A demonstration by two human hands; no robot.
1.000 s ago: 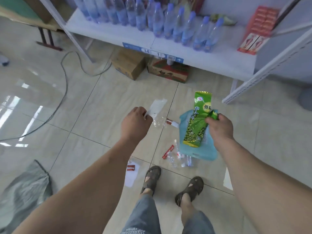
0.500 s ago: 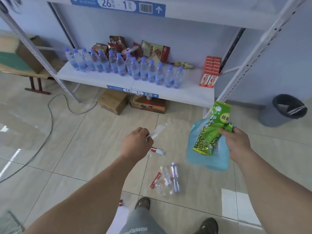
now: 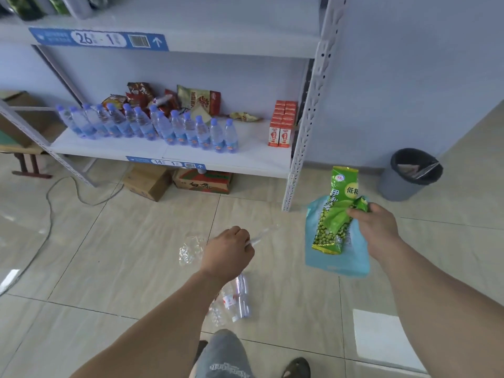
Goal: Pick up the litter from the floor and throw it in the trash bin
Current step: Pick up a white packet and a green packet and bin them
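My right hand [image 3: 375, 227] grips a green pea snack bag [image 3: 334, 211] together with a light blue pouch [image 3: 343, 257] behind it, held above the floor. My left hand [image 3: 227, 253] is closed on a thin clear wrapper [image 3: 261, 236] that sticks out to the right. The grey trash bin [image 3: 401, 186] with a black liner stands at the far right by the wall, well beyond my right hand. On the floor lie a crumpled clear plastic piece [image 3: 189, 251] left of my left hand and crushed clear bottles [image 3: 234, 298] under my left wrist.
A white shelf rack [image 3: 308, 126] holding water bottles [image 3: 152, 126] and snacks stands ahead, its post between me and the bin. Two cardboard boxes [image 3: 177, 181] sit under it. A cable [image 3: 51, 203] runs over the tiles at left. My feet are at the bottom.
My view has tilted up and moved closer to the rack, bringing the trash bin into view. Both hands still hold the same litter, now raised higher above the floor.
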